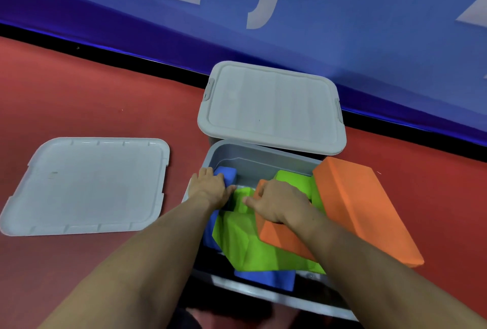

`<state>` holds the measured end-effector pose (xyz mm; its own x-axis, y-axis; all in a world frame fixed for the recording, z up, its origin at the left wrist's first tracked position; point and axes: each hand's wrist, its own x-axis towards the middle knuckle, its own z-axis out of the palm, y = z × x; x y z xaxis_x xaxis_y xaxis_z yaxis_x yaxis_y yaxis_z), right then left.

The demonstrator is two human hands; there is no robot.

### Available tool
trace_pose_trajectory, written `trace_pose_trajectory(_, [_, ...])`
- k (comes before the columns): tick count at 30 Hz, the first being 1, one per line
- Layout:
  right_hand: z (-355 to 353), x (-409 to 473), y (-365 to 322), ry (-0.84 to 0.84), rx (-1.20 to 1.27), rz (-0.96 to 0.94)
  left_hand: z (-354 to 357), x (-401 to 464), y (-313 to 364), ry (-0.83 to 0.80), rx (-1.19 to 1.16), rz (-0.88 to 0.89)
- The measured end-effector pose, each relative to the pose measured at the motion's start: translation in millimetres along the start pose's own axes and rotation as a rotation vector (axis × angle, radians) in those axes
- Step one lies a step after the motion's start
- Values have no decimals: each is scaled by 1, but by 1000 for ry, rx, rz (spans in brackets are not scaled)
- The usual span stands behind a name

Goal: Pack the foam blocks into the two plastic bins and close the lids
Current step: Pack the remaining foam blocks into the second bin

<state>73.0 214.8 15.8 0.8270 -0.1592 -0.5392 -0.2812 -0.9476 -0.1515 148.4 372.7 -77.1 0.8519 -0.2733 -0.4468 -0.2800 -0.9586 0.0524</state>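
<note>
Foam blocks (253, 236) crowd the open bin (237, 155); only its far strip is free; closed bin (271, 107) blocks beyond.

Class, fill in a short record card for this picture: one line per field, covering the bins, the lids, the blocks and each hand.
Open bin: holds blue, green and orange foam blocks
Far bin: lid on, behind the open bin
Loose lid: upside down on the red floor, to the left
Large orange block: leans over the open bin's right rim
Left hand: grips blue block
Right hand: on the smaller orange block, over green block

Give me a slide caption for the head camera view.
Both hands press foam blocks into an open grey bin.
</note>
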Motion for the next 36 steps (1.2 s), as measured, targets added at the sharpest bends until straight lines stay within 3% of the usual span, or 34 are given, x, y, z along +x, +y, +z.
trace_pose_trajectory(4, [-3, -19, -26, 179, -291, -189, 2, 2, -5, -11, 10, 32])
trace_pose_trajectory(6, [1, -28, -41, 158, -331, -306, 3, 0, -8, -43, 2, 46])
trace_pose_trajectory(10, [19, -23, -54, 0, -484, -334, 3, -8, -16, -42, -15, 107])
trace_pose_trajectory(12, [40, 3, -48, -89, -537, -214, 5, -11, -23, -34, -30, 148])
trace_pose_trajectory(15, [71, 34, -40, -430, -506, -125, 9, -15, -33, -37, -58, 196])
trace_pose_trajectory(19, [35, -38, -74, -191, -758, -228, 11, -19, -39, -61, -46, 208])
trace_pose_trajectory(36, [-25, -41, -20, 259, -111, -6, 13, -31, -51, -116, -17, 275])
